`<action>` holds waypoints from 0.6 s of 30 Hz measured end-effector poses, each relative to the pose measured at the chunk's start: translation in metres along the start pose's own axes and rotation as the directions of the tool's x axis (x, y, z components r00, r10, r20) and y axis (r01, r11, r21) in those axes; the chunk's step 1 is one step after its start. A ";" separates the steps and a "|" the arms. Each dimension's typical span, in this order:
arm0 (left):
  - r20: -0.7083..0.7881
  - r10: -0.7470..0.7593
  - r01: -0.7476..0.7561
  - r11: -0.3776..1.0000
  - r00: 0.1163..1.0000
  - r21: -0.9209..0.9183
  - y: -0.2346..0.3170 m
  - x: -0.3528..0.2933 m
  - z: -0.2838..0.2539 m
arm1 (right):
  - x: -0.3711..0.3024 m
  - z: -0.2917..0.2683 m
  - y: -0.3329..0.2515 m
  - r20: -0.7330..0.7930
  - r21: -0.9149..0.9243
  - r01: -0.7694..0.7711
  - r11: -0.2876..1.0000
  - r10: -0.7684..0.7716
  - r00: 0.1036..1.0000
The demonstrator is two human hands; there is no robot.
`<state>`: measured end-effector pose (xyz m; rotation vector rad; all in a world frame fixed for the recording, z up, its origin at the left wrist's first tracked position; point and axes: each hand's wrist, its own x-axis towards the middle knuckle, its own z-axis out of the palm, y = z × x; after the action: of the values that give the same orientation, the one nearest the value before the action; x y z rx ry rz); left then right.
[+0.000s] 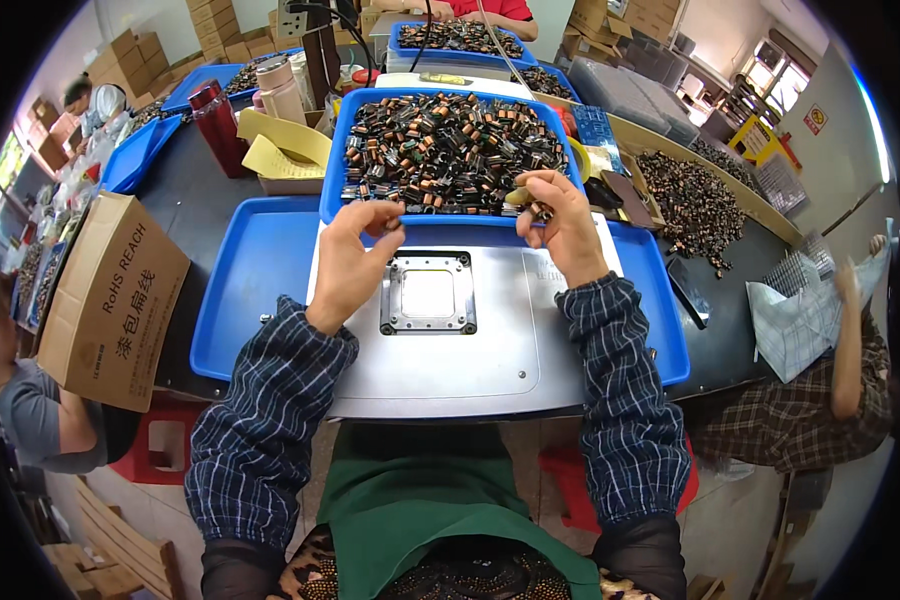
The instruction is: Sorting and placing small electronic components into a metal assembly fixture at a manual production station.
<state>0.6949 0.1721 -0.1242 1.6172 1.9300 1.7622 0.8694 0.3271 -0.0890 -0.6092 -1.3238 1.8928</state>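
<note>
My left hand [347, 262] is closed, thumb and fingertips pinched together, just left of a square metal fixture [428, 324] with a bright window. Whatever sits between those fingertips is too small to make out. On the other side, my right hand [570, 232] is closed around a few small copper-and-black coil parts [540, 211], at the front right edge of a blue tray [333, 190]. A yellowish cover shows at one of its fingertips. The tray is heaped with similar coil parts [450, 150]. The fixture is set in a silver metal plate [450, 375].
Blue trays [232, 290] lie beneath the plate. A cardboard box [120, 300], a red flask [218, 130] and yellow paper [280, 155] stand left. Right are a loose coil pile [685, 205] and a phone [688, 292]. Other people work at both sides and across the table.
</note>
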 end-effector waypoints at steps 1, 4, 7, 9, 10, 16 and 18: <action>0.066 -0.122 0.124 0.992 0.990 -0.030 0.004 -0.004 -0.002 | 0.008 -0.005 0.001 0.002 -0.002 -0.001 1.000 0.001 1.000; 0.179 -0.246 0.276 0.947 0.952 -0.163 0.005 -0.012 -0.001 | 0.031 -0.011 0.012 0.055 -0.357 0.045 0.933 -0.027 0.998; 0.280 -0.311 0.384 0.886 0.908 -0.262 0.007 -0.021 0.000 | 0.037 0.004 0.026 0.232 -0.828 0.393 0.400 -0.394 0.890; 0.269 -0.191 0.237 0.960 0.944 -0.150 0.010 -0.026 0.000 | 0.036 0.006 0.024 0.305 -0.829 0.435 0.351 -0.367 0.879; 0.275 -0.062 0.076 0.996 0.959 -0.040 0.012 -0.027 0.000 | 0.035 0.006 0.022 0.375 -0.827 0.476 0.299 -0.338 0.863; 0.379 -0.012 -0.015 0.997 0.925 0.070 0.017 -0.028 0.007 | 0.029 -0.008 0.022 0.405 -0.762 0.511 0.398 -0.323 0.855; 0.406 0.134 -0.197 0.973 0.904 0.118 0.016 -0.027 0.008 | 0.029 -0.011 0.019 0.451 -0.777 0.545 0.315 -0.325 0.831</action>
<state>0.7217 0.1550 -0.1298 2.0558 1.8164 1.2189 0.8537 0.3522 -0.1101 -0.4312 -2.3687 0.6602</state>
